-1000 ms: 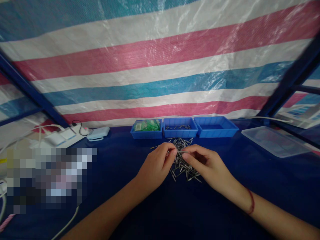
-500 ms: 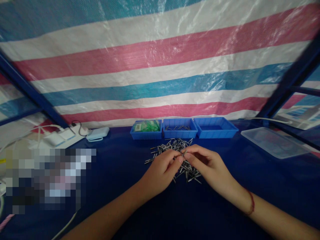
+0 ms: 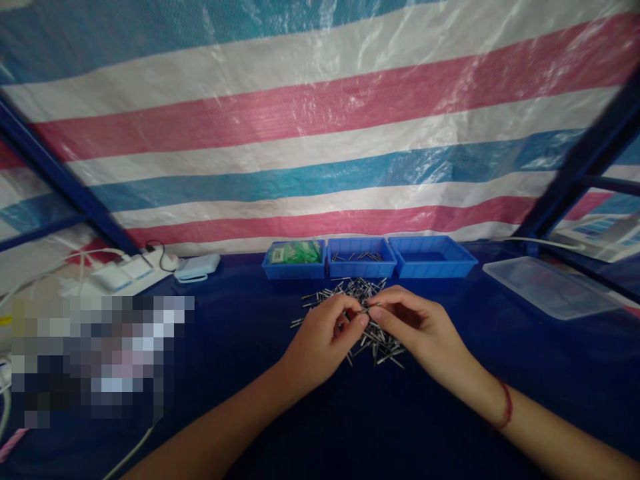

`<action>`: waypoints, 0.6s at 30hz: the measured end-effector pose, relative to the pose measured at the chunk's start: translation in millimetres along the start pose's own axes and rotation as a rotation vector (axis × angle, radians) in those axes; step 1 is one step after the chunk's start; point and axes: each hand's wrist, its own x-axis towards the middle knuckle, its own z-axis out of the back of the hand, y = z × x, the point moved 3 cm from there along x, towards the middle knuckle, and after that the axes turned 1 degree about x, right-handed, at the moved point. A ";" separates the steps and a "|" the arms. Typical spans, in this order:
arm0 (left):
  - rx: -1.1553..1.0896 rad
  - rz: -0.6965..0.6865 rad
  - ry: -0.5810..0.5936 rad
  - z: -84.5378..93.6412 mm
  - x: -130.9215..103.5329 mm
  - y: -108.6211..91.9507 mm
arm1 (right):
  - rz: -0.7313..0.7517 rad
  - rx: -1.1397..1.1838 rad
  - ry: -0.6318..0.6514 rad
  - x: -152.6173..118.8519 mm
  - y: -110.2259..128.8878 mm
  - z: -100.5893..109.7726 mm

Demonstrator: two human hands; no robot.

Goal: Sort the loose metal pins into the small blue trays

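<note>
Over a loose pile of slim metal pins point(image 3: 385, 348), my two hands meet fingertip to fingertip. A small thin metal pin point(image 3: 367, 310) is between them, too small to make out in detail. My left hand point(image 3: 325, 333) pinches its left end with thumb and forefinger. From the other side, my right hand point(image 3: 417, 320) grips it the same way, with a dark red cord around the wrist. Part of the pile is hidden behind the hands.
Behind the pile stand three blue bins: one with green packets point(image 3: 295, 253), one with several pins point(image 3: 361, 267), and a right-hand bin point(image 3: 435, 267). A clear plastic lid point(image 3: 550, 287) lies at right. A power strip point(image 3: 160, 263), a light-blue case point(image 3: 197, 268) and a blurred-out patch are at left.
Both hands stay nearly in place over the pile, still pinching the pin. The pin has turned slightly, lying flatter than before. The view has shifted a little.
</note>
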 end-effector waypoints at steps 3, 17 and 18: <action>0.026 -0.032 -0.048 3.0 0.0 -2.1 | -0.021 0.005 0.002 1.2 -1.9 0.5; 0.019 -0.122 -0.107 8.1 -1.7 -9.1 | 0.056 -0.049 0.164 0.9 -3.9 -8.3; 0.019 -0.122 -0.108 8.6 -1.9 -9.7 | 0.064 -0.055 0.174 0.6 -2.3 -9.3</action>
